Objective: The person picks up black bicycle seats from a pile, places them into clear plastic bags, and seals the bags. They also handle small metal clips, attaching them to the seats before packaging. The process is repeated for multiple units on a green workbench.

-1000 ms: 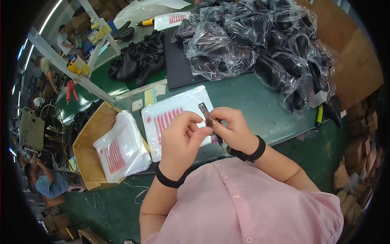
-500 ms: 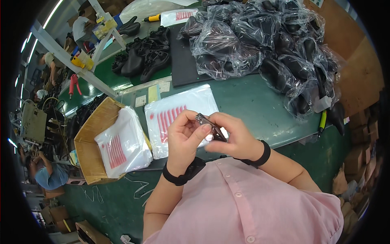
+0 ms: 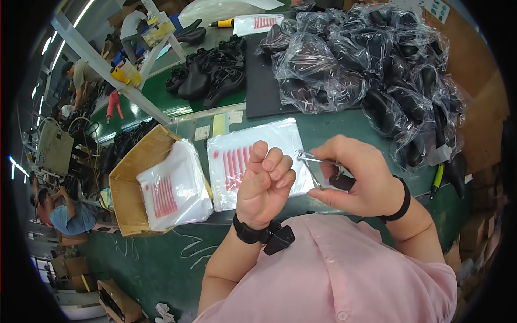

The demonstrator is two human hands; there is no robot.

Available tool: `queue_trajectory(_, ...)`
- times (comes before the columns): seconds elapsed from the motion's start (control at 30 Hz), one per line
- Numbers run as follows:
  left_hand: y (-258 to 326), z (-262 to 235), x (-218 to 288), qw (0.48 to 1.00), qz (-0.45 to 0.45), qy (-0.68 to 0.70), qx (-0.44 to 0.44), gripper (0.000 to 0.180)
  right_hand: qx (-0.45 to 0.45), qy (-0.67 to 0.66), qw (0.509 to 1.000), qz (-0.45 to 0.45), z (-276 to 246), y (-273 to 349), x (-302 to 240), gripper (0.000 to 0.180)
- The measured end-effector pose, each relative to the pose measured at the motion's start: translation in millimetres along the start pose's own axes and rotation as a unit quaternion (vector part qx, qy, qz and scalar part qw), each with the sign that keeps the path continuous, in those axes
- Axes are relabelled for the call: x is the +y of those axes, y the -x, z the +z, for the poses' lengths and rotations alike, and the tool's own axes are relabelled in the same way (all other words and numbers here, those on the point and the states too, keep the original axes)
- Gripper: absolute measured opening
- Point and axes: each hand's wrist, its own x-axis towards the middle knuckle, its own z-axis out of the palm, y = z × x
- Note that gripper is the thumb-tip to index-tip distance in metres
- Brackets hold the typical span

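Observation:
My right hand grips a small metal tool with thin shiny jaws and a dark handle, held in front of my chest. My left hand is raised just left of it, fingers curled into a loose fist, fingertips close to the tool's tip; whether anything sits in those fingers cannot be made out. Under both hands lies a stack of clear plastic bags with red print on the green table.
A cardboard box holding more printed bags stands at the left. Black saddles wrapped in clear bags are heaped at the back right, bare black saddles at the back. A yellow-green pen lies right. Other people work at far left.
Both hands have risen closer to the camera. My left hand has let go of the tool and curled shut beside it; the right hand still holds the tool.

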Motion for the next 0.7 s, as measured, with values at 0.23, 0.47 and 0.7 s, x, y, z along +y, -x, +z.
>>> queue_trajectory(0.23,0,-3,-1,0.998,0.010,-0.053,0.013,0.029,-0.030,0.011,0.996,-0.080,-3,-10,2,0.041)
queue_trajectory(0.47,-2,-2,-2,0.998,0.002,-0.067,0.007,0.029,-0.039,0.011,0.995,-0.094,0,-12,2,0.039)
queue_trajectory(0.7,-3,-4,-4,0.997,0.013,-0.074,0.019,0.029,-0.026,0.048,0.993,-0.107,5,-15,-2,0.033)
